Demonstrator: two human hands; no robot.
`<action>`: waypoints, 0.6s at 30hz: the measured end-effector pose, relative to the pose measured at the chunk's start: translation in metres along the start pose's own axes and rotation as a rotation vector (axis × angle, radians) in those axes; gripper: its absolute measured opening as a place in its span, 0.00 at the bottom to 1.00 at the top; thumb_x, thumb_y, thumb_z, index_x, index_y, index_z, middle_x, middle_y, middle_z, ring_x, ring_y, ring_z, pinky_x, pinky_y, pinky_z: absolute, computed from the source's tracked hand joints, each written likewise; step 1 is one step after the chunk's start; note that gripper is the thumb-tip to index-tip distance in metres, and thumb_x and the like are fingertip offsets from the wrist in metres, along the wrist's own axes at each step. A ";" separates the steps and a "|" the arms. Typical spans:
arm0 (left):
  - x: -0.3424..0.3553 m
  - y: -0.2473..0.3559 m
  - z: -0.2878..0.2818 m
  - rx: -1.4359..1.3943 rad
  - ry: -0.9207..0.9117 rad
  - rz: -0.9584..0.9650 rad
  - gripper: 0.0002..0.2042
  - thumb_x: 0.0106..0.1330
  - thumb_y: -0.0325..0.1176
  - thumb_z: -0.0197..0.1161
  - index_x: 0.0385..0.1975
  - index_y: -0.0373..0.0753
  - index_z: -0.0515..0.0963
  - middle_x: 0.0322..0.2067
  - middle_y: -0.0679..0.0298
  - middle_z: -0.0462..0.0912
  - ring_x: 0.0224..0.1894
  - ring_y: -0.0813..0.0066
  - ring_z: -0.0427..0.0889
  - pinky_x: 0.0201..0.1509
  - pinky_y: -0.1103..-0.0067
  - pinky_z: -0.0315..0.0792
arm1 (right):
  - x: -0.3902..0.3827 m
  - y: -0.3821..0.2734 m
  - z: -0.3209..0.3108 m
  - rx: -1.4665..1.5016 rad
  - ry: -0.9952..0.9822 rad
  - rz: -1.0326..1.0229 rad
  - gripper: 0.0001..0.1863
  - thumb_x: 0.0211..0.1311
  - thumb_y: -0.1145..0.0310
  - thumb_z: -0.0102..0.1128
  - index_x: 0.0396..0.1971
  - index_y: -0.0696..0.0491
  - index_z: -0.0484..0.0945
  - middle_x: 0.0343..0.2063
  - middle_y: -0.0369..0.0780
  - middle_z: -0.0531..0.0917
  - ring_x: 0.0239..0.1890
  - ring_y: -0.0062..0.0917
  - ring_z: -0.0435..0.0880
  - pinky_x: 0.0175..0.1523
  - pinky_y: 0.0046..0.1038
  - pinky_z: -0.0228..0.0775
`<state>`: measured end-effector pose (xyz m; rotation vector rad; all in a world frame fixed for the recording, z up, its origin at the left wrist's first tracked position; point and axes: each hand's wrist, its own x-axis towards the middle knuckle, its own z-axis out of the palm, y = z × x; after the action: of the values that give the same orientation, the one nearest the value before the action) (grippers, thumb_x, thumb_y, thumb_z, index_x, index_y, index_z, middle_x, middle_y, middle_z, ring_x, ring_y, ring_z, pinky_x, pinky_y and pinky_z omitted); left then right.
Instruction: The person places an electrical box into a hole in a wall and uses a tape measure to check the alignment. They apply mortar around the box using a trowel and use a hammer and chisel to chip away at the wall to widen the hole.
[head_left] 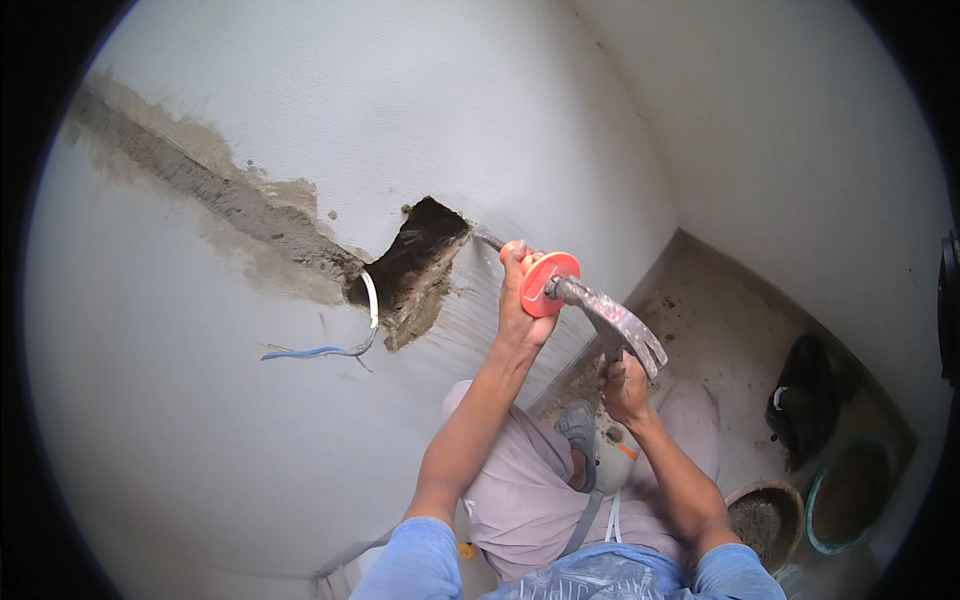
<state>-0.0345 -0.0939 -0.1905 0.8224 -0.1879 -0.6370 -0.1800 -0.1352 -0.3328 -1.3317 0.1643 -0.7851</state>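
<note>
My left hand (pixel 520 312) is closed round the handle of a chisel (pixel 489 239) with a round orange guard (pixel 537 294); its blade reaches the right edge of a rough, dark hole (pixel 410 260) in the white wall. My right hand (pixel 627 392) grips a worn metal claw hammer (pixel 627 328), whose head meets the chisel's struck end at the guard. White and blue wires (pixel 325 351) hang from the hole's lower left. A rough cement-grey channel (pixel 220 200) runs from the hole toward the upper left.
A second white wall (pixel 800 150) stands at the right. Below, on the dusty floor (pixel 722 318), lie a dark bag (pixel 805 395), a tub of grey material (pixel 755 520) and a green-rimmed round container (pixel 818 525). My legs and sandalled foot (pixel 578 435) are beside the wall's base.
</note>
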 end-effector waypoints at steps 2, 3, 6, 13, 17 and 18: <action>0.003 0.004 -0.005 0.000 -0.025 0.038 0.07 0.66 0.40 0.62 0.31 0.49 0.72 0.27 0.75 0.77 0.32 0.83 0.79 0.41 0.79 0.78 | -0.012 -0.022 -0.007 0.037 0.014 -0.022 0.39 0.64 0.30 0.31 0.21 0.54 0.69 0.15 0.34 0.70 0.19 0.22 0.71 0.24 0.26 0.61; 0.004 0.004 0.001 -0.020 0.023 0.052 0.07 0.66 0.40 0.62 0.31 0.49 0.72 0.27 0.76 0.77 0.32 0.83 0.79 0.40 0.79 0.78 | -0.017 -0.035 -0.014 0.104 0.014 -0.063 0.39 0.63 0.29 0.31 0.22 0.54 0.68 0.14 0.34 0.69 0.18 0.21 0.71 0.23 0.25 0.60; 0.003 0.000 0.014 -0.037 0.004 0.033 0.07 0.66 0.40 0.62 0.30 0.49 0.72 0.26 0.75 0.77 0.32 0.83 0.79 0.39 0.79 0.78 | -0.009 -0.041 -0.019 0.192 0.053 -0.463 0.38 0.62 0.28 0.32 0.22 0.53 0.65 0.11 0.31 0.66 0.14 0.17 0.68 0.20 0.25 0.57; 0.003 0.004 0.005 0.016 -0.014 0.036 0.08 0.66 0.41 0.61 0.29 0.49 0.72 0.25 0.75 0.76 0.31 0.82 0.79 0.38 0.79 0.78 | -0.010 0.005 -0.008 0.193 -0.095 0.009 0.34 0.65 0.33 0.37 0.23 0.54 0.68 0.16 0.33 0.67 0.18 0.18 0.64 0.26 0.24 0.59; 0.003 0.006 0.009 -0.038 0.032 0.038 0.07 0.67 0.41 0.60 0.31 0.49 0.71 0.26 0.74 0.76 0.31 0.82 0.78 0.40 0.78 0.77 | -0.002 -0.047 -0.008 0.483 0.064 -0.624 0.29 0.64 0.38 0.49 0.21 0.51 0.66 0.14 0.33 0.66 0.15 0.22 0.64 0.22 0.28 0.57; 0.007 0.005 0.008 -0.032 -0.021 0.034 0.07 0.67 0.41 0.60 0.32 0.49 0.70 0.28 0.74 0.75 0.33 0.82 0.77 0.42 0.77 0.77 | 0.002 -0.028 -0.010 0.323 0.090 -0.668 0.31 0.63 0.36 0.44 0.23 0.52 0.67 0.15 0.34 0.67 0.17 0.24 0.66 0.23 0.29 0.58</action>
<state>-0.0298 -0.1002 -0.1821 0.7809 -0.2102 -0.6160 -0.1956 -0.1453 -0.3093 -1.0394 -0.3459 -1.3696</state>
